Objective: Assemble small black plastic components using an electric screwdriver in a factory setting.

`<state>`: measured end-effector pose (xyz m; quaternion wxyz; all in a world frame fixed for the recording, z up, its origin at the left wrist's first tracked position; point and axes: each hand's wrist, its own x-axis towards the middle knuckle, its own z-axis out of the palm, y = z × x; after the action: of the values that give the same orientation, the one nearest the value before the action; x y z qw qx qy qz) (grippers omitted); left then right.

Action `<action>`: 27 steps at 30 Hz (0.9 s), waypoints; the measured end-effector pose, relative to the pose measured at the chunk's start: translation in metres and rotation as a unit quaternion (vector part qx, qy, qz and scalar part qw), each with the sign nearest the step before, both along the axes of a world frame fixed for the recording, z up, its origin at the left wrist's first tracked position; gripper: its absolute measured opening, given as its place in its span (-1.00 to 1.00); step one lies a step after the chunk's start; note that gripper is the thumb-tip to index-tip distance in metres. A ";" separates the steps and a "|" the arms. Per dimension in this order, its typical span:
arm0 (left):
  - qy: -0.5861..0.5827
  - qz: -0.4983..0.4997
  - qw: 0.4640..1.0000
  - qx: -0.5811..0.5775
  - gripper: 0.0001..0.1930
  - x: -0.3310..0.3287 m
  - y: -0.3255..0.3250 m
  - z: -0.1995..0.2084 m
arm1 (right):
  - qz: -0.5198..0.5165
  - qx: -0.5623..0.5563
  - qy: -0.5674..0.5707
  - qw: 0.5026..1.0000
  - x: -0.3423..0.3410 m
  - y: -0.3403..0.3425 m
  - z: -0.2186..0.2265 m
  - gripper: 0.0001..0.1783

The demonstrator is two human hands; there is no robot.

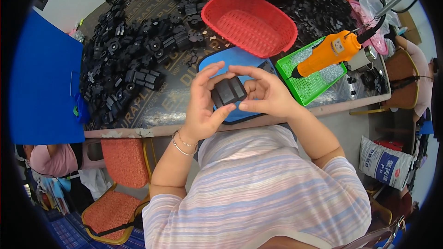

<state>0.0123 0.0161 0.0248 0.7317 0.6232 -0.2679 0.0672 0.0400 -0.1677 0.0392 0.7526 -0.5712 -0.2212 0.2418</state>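
Between my two hands, over a blue mat [235, 56], is a black plastic part [229, 91], blocky with a ridged face. My left hand [203, 103] is closed round its left side, thumb along the lower edge. Fingers of my right hand [267, 93] grip its right side, the index finger over the top and the thumb below. Beside my right hand, a green perforated tray [300, 87] holds many small shiny pieces. Above that tray hangs an orange electric screwdriver [330, 53], its dark tip pointing down to the left.
A red plastic basket [249, 23] stands beyond the mat. Heaps of black plastic parts [134, 50] cover the table's left side. A metal flask [362, 59] stands right of the tray. An orange chair [122, 161] is at the lower left; people sit at both sides.
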 end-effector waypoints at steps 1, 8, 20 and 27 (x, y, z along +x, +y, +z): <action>-0.006 0.003 1.000 0.027 -0.27 0.000 0.000 -0.001 | -0.007 0.018 0.018 1.000 0.000 0.000 -0.004 -0.25; 0.057 0.024 0.995 0.074 -0.13 -0.005 -0.003 -0.035 | 0.008 -0.139 0.014 0.990 -0.002 -0.013 -0.023 -0.38; -0.013 0.336 0.820 0.463 -0.84 0.078 0.070 -0.061 | -0.194 -0.504 -0.455 0.708 -0.006 -0.007 -0.040 -0.49; 0.344 0.118 0.929 0.060 -0.91 0.052 0.050 -0.034 | -0.182 -0.376 -0.525 0.741 -0.009 0.000 -0.027 -0.58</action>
<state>0.0648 0.0661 -0.0094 0.7272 0.6777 0.0727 -0.0817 0.0307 -0.1677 0.0124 0.2708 -0.8739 -0.3642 -0.1743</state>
